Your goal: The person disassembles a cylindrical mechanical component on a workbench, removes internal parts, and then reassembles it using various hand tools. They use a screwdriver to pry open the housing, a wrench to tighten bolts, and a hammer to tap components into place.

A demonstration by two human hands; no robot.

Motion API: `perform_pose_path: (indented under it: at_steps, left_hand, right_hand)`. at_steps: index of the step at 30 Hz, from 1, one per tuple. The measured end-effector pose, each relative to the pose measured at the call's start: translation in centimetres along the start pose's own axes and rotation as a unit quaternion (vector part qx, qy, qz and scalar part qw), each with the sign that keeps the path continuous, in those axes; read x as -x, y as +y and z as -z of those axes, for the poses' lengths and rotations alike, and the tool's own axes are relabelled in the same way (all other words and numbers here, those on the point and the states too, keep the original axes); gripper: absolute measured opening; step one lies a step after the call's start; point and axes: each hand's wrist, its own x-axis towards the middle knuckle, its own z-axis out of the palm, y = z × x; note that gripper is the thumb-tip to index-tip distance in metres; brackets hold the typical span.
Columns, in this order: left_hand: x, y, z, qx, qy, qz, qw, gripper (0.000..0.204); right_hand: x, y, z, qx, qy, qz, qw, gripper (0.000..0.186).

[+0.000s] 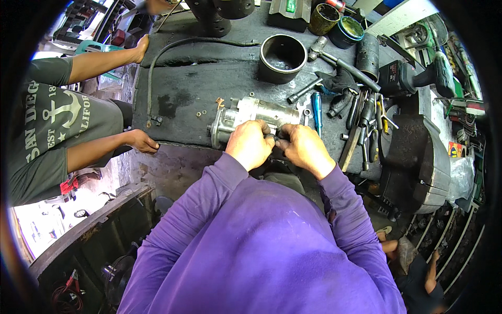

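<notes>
A silver metal cylinder with a flanged housing at its left end, looking like a starter motor [267,109], lies on its side at the bench's near edge. Both of my hands are at its near side. The fingers of my left hand [250,144] are closed in a pinch against it. My right hand [306,147] pinches close beside, the fingertips of the two nearly meeting. Whatever small part sits between them is hidden. Just right of the motor are a small wrench [307,115] and a blue-handled screwdriver [317,113]. Small nuts [201,113] and a copper-coloured piece [219,102] lie to its left.
A dark open cylinder [283,75] stands behind the motor, near a hammer [317,48] and a black cable [178,46]. Several hand tools [366,118] and a cordless drill [418,78] crowd the right. At left, another person's hand [142,141] rests at the bench edge.
</notes>
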Motion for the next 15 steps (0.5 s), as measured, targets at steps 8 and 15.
perform_pose_path:
  at_steps: [8, 15]
  left_hand:
    - [-2.5, -0.3, 0.5, 0.106, -0.038, 0.08, 0.99, 0.032]
    - [1.6, 1.7, -3.0, 0.034, 0.102, 0.009, 0.994, 0.026]
  right_hand:
    - [-0.8, 0.4, 0.8, -0.013, -0.036, 0.002, 0.999, 0.028]
    - [-0.7, 1.0, 0.3, -0.024, -0.002, 0.022, 0.999, 0.024]
